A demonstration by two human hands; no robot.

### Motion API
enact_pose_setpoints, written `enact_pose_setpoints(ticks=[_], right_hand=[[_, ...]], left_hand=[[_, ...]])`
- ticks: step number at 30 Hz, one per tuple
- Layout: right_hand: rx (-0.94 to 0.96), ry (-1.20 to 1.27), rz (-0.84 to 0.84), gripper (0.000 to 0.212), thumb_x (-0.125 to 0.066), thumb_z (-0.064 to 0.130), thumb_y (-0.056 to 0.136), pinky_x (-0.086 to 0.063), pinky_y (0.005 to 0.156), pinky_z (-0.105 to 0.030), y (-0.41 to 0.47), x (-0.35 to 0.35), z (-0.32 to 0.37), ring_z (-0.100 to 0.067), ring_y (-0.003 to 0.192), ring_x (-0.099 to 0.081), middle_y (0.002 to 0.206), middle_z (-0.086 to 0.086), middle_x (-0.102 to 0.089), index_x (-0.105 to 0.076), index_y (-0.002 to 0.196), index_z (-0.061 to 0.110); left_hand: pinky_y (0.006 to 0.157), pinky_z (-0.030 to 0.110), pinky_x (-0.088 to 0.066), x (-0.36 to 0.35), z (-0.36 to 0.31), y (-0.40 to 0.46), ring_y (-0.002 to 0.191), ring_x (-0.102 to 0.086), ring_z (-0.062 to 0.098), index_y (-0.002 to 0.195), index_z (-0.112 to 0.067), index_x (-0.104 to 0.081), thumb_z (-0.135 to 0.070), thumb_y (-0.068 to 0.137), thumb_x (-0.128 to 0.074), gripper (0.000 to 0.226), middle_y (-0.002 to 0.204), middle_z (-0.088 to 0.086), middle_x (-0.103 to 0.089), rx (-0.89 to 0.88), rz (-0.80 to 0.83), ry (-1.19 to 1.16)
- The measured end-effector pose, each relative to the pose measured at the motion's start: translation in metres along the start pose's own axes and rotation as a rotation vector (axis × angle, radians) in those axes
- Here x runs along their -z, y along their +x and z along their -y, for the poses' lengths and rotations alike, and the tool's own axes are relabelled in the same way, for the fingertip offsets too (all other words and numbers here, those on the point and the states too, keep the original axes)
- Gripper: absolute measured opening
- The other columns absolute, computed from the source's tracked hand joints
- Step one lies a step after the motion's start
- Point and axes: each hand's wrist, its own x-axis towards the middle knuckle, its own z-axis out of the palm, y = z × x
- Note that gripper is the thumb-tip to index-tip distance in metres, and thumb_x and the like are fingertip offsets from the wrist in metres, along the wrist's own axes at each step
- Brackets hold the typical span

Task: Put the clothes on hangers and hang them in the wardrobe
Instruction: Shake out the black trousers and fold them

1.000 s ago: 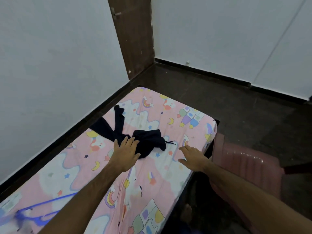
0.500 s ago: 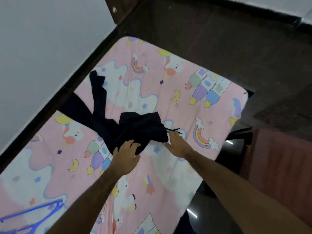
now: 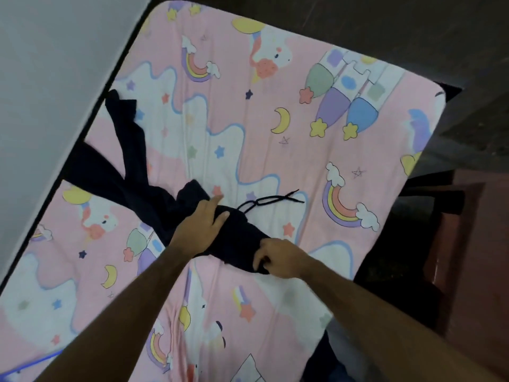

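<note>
Under me lies a pink mattress sheet printed with rainbows, moons, stars and unicorns (image 3: 275, 150). A pale plain wall (image 3: 49, 78) runs along its left edge. Dark glossy floor (image 3: 413, 31) spreads beyond; a reddish-brown wooden chair (image 3: 473, 257) stands right.

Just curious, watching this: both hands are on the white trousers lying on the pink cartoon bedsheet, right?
Not quite: the head view shows dark navy trousers, not white. The left hand and right hand are indeed on them, on the pink cartoon bedsheet.
</note>
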Motion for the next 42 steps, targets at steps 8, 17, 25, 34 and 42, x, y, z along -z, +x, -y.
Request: enact_pose_setpoints(ticks=[8, 17, 25, 34, 42], right_hand=[[-0.248, 0.198, -0.487, 0.033, -0.049, 0.009, 0.076, -0.043, 0.093, -0.042, -0.014, -0.047, -0.010, -0.036, 0.106, -0.050, 0.113, -0.005, -0.054, -0.078, 0.089, 0.020], [-0.308, -0.045, -0.957, 0.048, -0.070, 0.031, 0.089, -0.046, 0.084, -0.044, 0.004, -0.112, -0.029, -0.034, 0.108, -0.053, 0.126, -0.006, -0.055, -0.058, 0.133, 0.017], [-0.277, -0.326, -1.303, 0.036, -0.066, 0.039, 0.092, -0.040, 0.081, -0.042, 0.040, -0.143, -0.053, -0.027, 0.096, -0.055, 0.107, -0.002, -0.058, -0.062, 0.123, 0.023], [-0.223, 0.116, -1.291, 0.017, -0.082, 0.018, 0.084, -0.042, 0.062, -0.023, -0.017, -0.176, 0.042, -0.011, 0.067, -0.056, 0.068, 0.005, -0.059, -0.067, 0.075, 0.015], [0.327, -0.027, -1.759, 0.008, -0.072, 0.000, 0.090, -0.050, 0.066, -0.021, -0.158, -0.225, 0.334, -0.009, 0.070, -0.064, 0.080, -0.010, -0.064, -0.068, 0.095, -0.004]], left_hand=[[0.085, 0.044, -0.041, 0.002, 0.004, 0.016, 0.108, -0.053, 0.030, 0.124, -0.019, -0.058, -0.024, 0.097, -0.054, 0.027, 0.122, 0.009, -0.050, -0.168, 0.089, 0.820], [0.095, 0.045, -0.044, -0.003, 0.042, 0.041, 0.096, -0.056, 0.017, 0.095, -0.018, -0.060, -0.044, 0.100, -0.052, 0.028, 0.098, -0.001, -0.057, -0.347, 0.276, 0.307], [0.084, 0.043, -0.043, -0.064, 0.100, 0.080, 0.087, -0.052, 0.024, 0.083, -0.011, -0.056, -0.040, 0.106, -0.033, 0.044, 0.091, 0.000, -0.051, -0.889, -0.269, 0.039], [0.077, 0.034, -0.033, 0.011, 0.163, -0.032, 0.078, -0.058, 0.015, 0.095, -0.026, -0.046, -0.039, 0.092, -0.065, 0.023, 0.084, -0.015, -0.053, -1.150, -0.416, 0.732], [0.063, 0.042, -0.035, 0.191, 0.151, -0.288, 0.069, -0.054, 0.032, 0.097, -0.012, -0.058, -0.011, 0.075, -0.063, 0.022, 0.089, 0.010, -0.055, -1.354, -1.538, 0.603]])
